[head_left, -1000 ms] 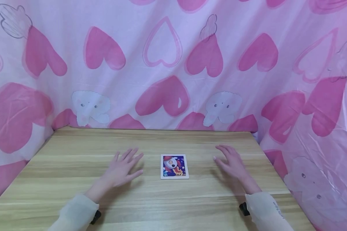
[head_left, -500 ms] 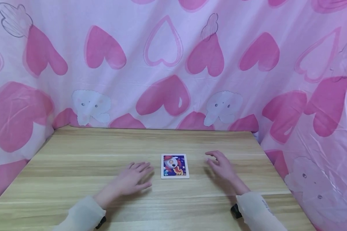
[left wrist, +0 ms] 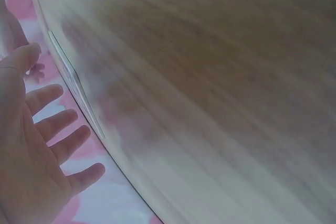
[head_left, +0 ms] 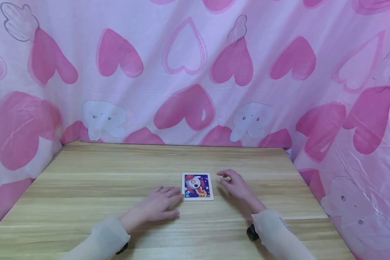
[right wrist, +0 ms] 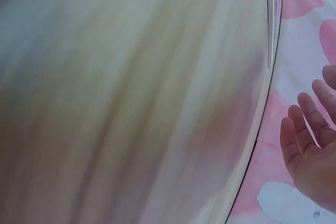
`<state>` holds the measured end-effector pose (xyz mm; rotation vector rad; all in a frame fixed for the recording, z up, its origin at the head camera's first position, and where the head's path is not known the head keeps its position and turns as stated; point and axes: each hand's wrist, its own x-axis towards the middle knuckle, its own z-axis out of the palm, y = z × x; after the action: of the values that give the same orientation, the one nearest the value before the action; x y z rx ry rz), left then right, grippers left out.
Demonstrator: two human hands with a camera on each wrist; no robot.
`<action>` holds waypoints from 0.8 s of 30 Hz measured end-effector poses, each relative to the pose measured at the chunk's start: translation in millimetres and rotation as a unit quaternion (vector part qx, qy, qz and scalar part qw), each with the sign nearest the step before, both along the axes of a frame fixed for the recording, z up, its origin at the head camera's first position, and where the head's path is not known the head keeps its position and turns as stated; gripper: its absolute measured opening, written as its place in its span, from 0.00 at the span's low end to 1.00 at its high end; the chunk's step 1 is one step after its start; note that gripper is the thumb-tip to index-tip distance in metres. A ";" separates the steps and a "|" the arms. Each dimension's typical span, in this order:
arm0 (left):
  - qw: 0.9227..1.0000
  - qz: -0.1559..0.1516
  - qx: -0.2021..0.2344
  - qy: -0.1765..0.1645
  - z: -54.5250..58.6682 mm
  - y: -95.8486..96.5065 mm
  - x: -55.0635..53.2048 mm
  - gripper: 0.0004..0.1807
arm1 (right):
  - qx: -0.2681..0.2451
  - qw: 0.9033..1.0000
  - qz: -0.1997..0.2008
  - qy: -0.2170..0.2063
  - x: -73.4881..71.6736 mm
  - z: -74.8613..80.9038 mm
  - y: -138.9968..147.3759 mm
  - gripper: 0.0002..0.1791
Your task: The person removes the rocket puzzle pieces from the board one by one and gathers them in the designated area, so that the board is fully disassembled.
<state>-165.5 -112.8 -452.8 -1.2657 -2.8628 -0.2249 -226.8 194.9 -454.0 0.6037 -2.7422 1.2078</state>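
Note:
A flat picture card [head_left: 197,186] with a white border lies on the wooden table. It shows a red and white rocket with flames on a dark blue starry ground. My left hand [head_left: 160,204] is at its left side, fingertips right at the lower left border. Holding nothing, my right hand [head_left: 236,184] hovers a short way off the card's right edge with relaxed fingers. The left wrist view shows the card [left wrist: 79,85] edge-on as a thin slab beyond the spread fingers [left wrist: 58,124]. In the right wrist view the card [right wrist: 272,24] appears at the top, above the loose fingers [right wrist: 310,124].
The wooden table [head_left: 117,162] ends at the back against a pink and white curtain [head_left: 185,54] printed with hearts. More of that curtain hangs along the left and right sides. A black wrist strap piece [head_left: 252,232] sits under the right sleeve [head_left: 276,231].
Both hands have moved inward toward the card from either side. The left hand also came slightly nearer the front and now reaches the border. The card stays in place.

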 end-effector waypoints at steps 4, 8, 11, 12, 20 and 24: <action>1.000 -0.006 0.005 -0.005 -1.0 5.6 -1.3 0.29 | -0.004 1.000 0.007 -0.008 -3.3 -1.6 -11.8 0.11; 1.000 -0.010 -0.006 -0.006 -2.5 11.2 -1.8 0.29 | -0.002 0.999 0.022 -0.026 -5.1 0.2 -22.4 0.10; 1.000 -0.012 -0.016 -0.003 -3.7 15.1 -1.9 0.30 | 0.000 0.999 0.039 -0.034 -8.7 0.4 -29.0 0.11; 1.000 -0.013 -0.018 0.000 -4.1 16.2 -1.9 0.30 | 0.003 0.998 0.046 -0.036 -10.4 0.3 -31.2 0.11; 0.999 -0.023 -0.020 0.020 -4.9 21.2 -1.1 0.31 | 0.036 0.993 0.067 -0.087 -21.9 2.3 -49.2 0.09; 0.999 -0.029 -0.020 0.022 -4.5 22.6 -1.4 0.31 | 0.048 0.992 0.080 -0.086 -26.7 3.8 -57.5 0.09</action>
<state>-167.0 -90.1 -457.3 -1.3436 -2.8101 -0.1403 -253.5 137.5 -450.2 0.7797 -2.9583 1.2189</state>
